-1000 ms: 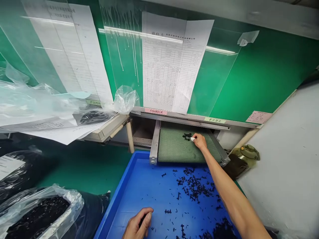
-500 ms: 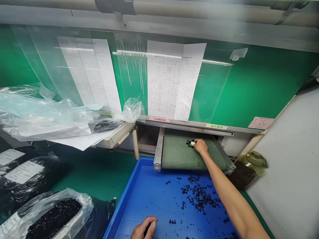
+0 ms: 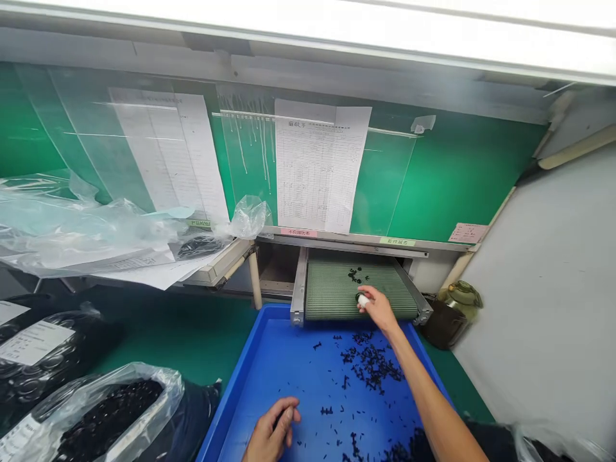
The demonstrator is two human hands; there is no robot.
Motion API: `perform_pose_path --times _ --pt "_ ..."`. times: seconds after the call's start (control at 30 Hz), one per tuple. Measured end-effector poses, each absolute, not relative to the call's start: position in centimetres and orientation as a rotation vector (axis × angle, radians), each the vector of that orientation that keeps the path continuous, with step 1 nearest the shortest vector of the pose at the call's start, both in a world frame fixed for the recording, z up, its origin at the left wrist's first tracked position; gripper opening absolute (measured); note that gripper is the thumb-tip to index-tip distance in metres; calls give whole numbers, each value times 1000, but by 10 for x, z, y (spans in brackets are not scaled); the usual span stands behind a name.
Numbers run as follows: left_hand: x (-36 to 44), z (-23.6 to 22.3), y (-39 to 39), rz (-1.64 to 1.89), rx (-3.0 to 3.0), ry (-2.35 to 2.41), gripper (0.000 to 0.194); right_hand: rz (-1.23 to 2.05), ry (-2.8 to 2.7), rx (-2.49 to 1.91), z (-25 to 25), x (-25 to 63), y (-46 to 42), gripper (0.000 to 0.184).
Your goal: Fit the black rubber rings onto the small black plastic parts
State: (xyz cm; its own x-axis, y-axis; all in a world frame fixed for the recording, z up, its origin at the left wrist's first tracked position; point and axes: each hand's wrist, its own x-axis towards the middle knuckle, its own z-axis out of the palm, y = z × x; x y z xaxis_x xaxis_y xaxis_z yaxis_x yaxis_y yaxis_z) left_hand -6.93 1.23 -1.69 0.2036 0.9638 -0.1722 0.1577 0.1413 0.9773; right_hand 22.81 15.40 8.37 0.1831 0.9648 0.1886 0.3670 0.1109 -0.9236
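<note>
Clear plastic bags of black parts: 9 o'clock from the blue tray, lying beside it. Left hand: 8 o'clock inside the tray, fingers curled in a narrow shape just above the tray floor; whether it holds anything cannot be told. Small black parts: loose in the tray, scattered, thickest in a clump right of centre. Printed sheets: hung on the wall, past the tray's 12 o'clock. Green mesh belt: 12 o'clock, in a metal frame, a small cluster of black parts on it. Right hand: 1 o'clock, over the belt's near part, narrowed to a pinch, white-covered fingertip just beside a black part; any hold cannot be told. Glass jar: 2 o'clock, dark at the bottom.
</note>
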Motion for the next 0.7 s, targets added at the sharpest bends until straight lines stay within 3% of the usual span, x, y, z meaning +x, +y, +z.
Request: perform_pose_path --times 0.3,0.53,0.7 --pt "-32 13 -35 867 1181 1059 48 1247 -1393 -1313 19 111 -46 35" --pt "-27 14 -83 864 1076 947 26 1168 -1367 -1559 20 121 -96 40" --pt "-30 11 -104 965 1006 1035 16 1343 -1422 -1549 -4 122 -118 43"
